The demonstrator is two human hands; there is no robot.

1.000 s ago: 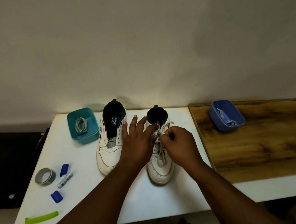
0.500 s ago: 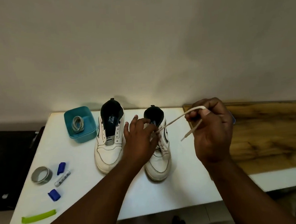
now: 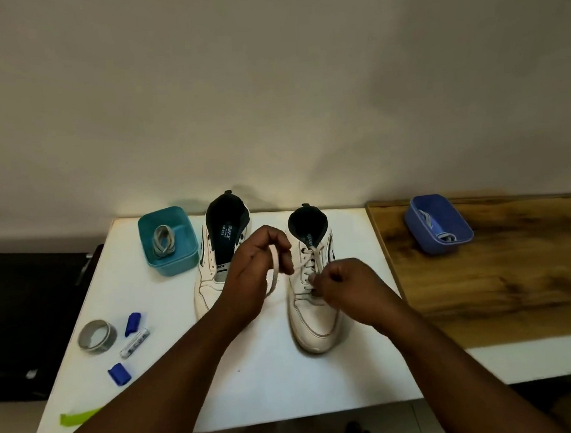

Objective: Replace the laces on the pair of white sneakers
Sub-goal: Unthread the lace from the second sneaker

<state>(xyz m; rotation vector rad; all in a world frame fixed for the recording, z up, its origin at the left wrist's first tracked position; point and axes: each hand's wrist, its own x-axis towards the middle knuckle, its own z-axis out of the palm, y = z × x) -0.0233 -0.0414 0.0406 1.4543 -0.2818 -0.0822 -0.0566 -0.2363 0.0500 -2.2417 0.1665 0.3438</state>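
Observation:
Two white sneakers stand toe-towards-me on the white table (image 3: 265, 383). The left sneaker (image 3: 210, 275) has no lace in its eyelets. The right sneaker (image 3: 314, 315) still carries a white lace (image 3: 309, 260) across its upper eyelets. My left hand (image 3: 254, 272) hovers between the shoes and grips a loose end of that lace, which loops down from my curled fingers. My right hand (image 3: 346, 286) rests on the middle of the right sneaker, fingers curled and pinching the lace at the eyelets.
A teal tub (image 3: 168, 245) with a coiled grey lace sits behind the left sneaker. A blue tub (image 3: 440, 229) with another lace stands on the wooden top (image 3: 505, 285). A tape roll (image 3: 96, 336), blue caps, a small tube and a green strip (image 3: 78, 416) lie at left.
My right hand came down from the upper right, letting go of the lace end, and now pinches at the eyelets. My left hand lifted off the shoe and took the loose lace end.

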